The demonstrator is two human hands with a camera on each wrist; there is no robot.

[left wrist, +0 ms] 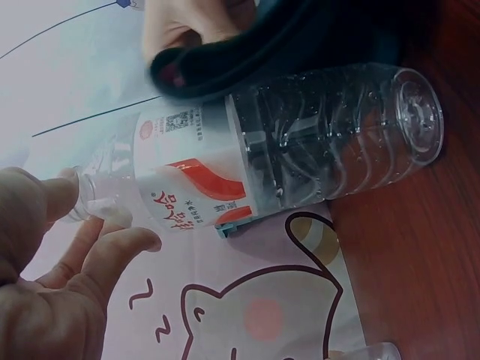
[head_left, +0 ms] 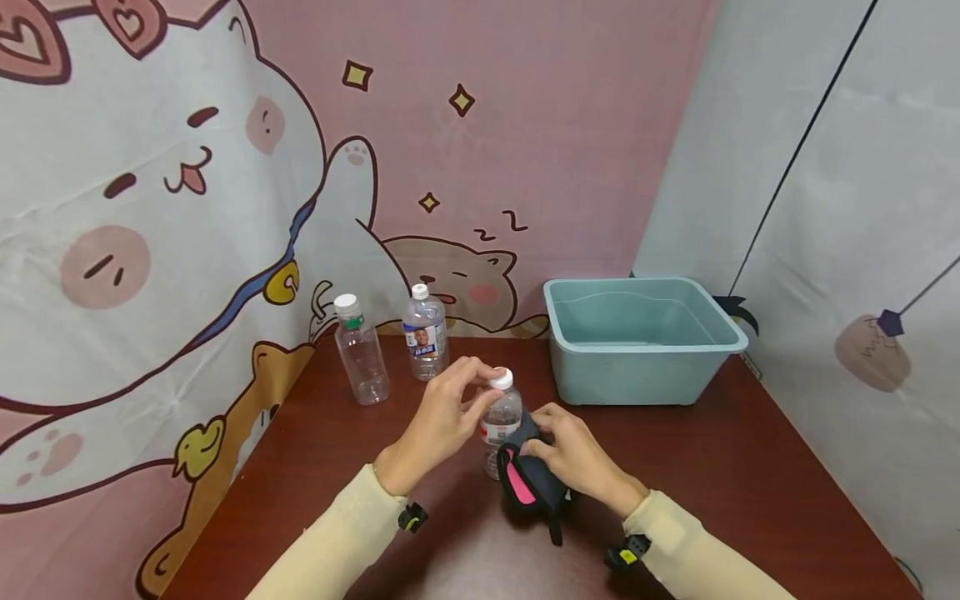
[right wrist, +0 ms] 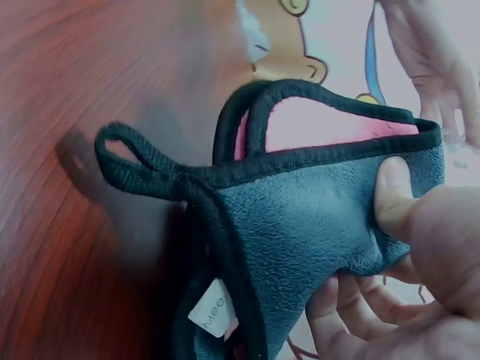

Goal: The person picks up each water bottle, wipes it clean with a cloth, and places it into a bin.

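A clear plastic bottle (head_left: 504, 415) with a white cap and a red-and-white label stands upright on the table in the head view. My left hand (head_left: 448, 408) holds it at the cap, thumb and fingers around the top. In the left wrist view the bottle (left wrist: 300, 142) appears sideways, fingers at its neck. Right beside it, my right hand (head_left: 573, 454) grips a folded dark grey plush cloth (head_left: 542, 471) with pink lining. The right wrist view shows the thumb pressing the cloth (right wrist: 300, 217), which has black edging, a hanging loop and a white tag.
Two more clear bottles stand at the back left: one with a green neck band (head_left: 363, 358), one with a blue label (head_left: 426, 337). A light blue-green plastic tub (head_left: 630, 375) sits at the back right of the brown table (head_left: 720, 500). Printed cloth hangs behind.
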